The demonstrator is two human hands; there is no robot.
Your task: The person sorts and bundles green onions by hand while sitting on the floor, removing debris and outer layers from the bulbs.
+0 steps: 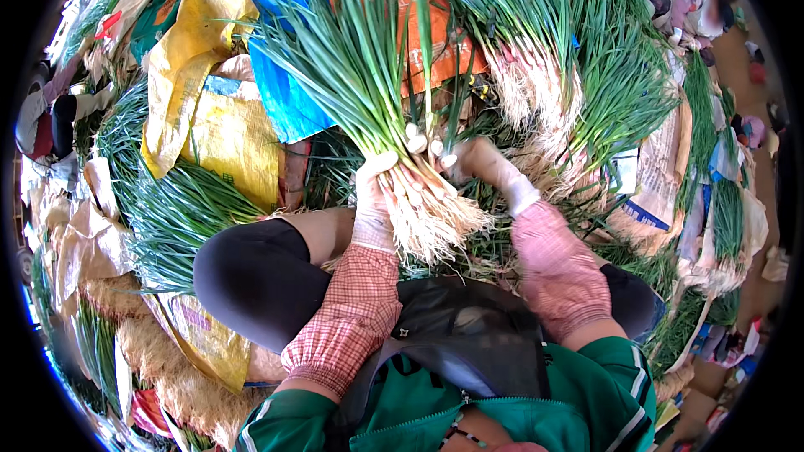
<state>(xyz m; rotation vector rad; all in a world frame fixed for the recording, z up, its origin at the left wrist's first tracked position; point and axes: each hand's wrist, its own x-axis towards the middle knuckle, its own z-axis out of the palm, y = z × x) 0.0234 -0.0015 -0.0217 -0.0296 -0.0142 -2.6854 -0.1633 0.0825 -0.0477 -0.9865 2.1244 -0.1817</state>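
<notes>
Fingers (382,163) of the left hand (370,191) are clamped round the pale lower stems of a bunch of green onions (387,105). Right hand (490,166) is at the right side of the bunch, close by the stem bases; motion blur and overlap prevent a finding on whether its fingers are closed on a stalk or merely near one. Bunch position: in front of the person, beyond the bent legs (261,285), leaves fanned toward the upper left, roots (431,222) hanging toward the lower right.

Surroundings: a blue sheet (280,84) and an orange sheet (452,67) lie beyond the bunch; a separate heap of green onions (532,29) lies to the upper right; a yellow sack (239,138) lies to the left.

Assessment: the step in hand appears to be sorting or gathering stalks at the bunch, left hand as holder, right as working hand. The next move, in this judgement, calls for a firm left grip, stem bases held level, and careful placing of the right fingers to avoid bending leaves or snagging the tangled roots.
</notes>
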